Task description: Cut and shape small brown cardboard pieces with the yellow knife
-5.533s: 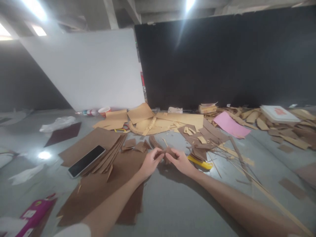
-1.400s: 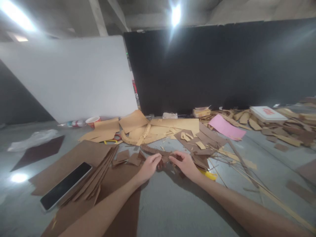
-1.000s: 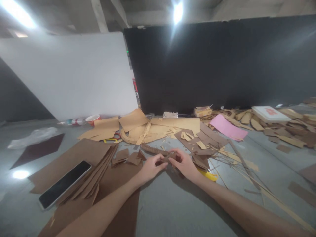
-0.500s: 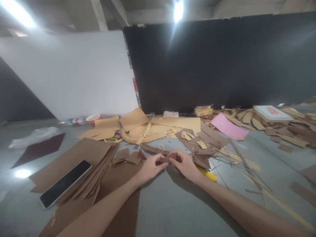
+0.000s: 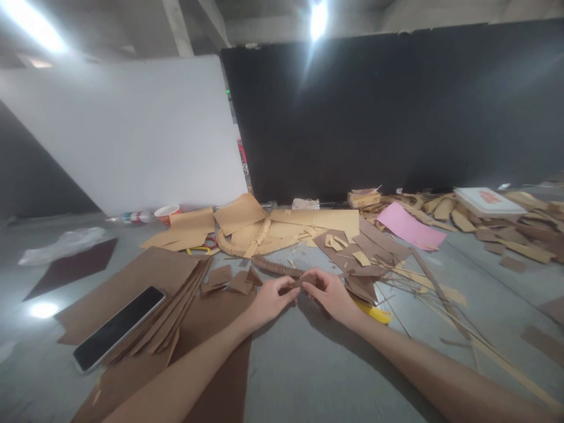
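My left hand [image 5: 272,298] and my right hand [image 5: 328,294] meet at the middle of the table, both pinching a small brown paper piece [image 5: 298,283] between thumbs and fingers. A brown ridged paper strip [image 5: 275,266] runs from behind my hands toward the back left; whether it joins the held piece cannot be made out. Small brown paper squares [image 5: 219,275] lie left of my left hand. Close to my right hand are more brown pieces [image 5: 362,288] and a yellow-handled tool [image 5: 374,312], partly covered.
A phone [image 5: 118,329] rests on stacked brown sheets [image 5: 145,276] at the left. Tan paper [image 5: 317,218], a paper cup [image 5: 166,214] and a pink sheet [image 5: 409,226] lie farther back. Thin strips [image 5: 489,352] and a white box [image 5: 489,201] are at the right.
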A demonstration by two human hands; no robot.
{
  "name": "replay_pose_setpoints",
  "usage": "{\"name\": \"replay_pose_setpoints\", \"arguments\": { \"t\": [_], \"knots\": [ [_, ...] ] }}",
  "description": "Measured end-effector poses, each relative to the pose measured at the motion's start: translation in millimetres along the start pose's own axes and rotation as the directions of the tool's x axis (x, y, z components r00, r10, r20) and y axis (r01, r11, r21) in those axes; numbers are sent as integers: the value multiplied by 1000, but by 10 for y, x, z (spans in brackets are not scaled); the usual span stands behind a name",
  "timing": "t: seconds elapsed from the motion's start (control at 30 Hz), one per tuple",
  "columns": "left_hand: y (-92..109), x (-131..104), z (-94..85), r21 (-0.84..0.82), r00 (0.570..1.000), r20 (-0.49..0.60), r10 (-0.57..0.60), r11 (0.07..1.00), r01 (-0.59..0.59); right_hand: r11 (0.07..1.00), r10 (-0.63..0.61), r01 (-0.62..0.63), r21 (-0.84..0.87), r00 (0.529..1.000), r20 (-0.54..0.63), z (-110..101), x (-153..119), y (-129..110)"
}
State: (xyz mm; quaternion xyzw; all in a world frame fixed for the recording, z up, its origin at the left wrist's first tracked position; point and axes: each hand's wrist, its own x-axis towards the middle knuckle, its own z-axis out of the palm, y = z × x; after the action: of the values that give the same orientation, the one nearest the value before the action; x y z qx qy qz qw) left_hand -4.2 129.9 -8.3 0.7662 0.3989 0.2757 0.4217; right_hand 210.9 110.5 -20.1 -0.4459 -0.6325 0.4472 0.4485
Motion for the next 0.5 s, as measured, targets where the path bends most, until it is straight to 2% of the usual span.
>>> {"name": "replay_pose_setpoints", "arguments": {
  "t": [0.5],
  "knots": [
    [-26,-5,-1,26,1000,1,-3,1000,3,999,25,-26,-21,999,-29,1,-20,-19]
  ]
}}
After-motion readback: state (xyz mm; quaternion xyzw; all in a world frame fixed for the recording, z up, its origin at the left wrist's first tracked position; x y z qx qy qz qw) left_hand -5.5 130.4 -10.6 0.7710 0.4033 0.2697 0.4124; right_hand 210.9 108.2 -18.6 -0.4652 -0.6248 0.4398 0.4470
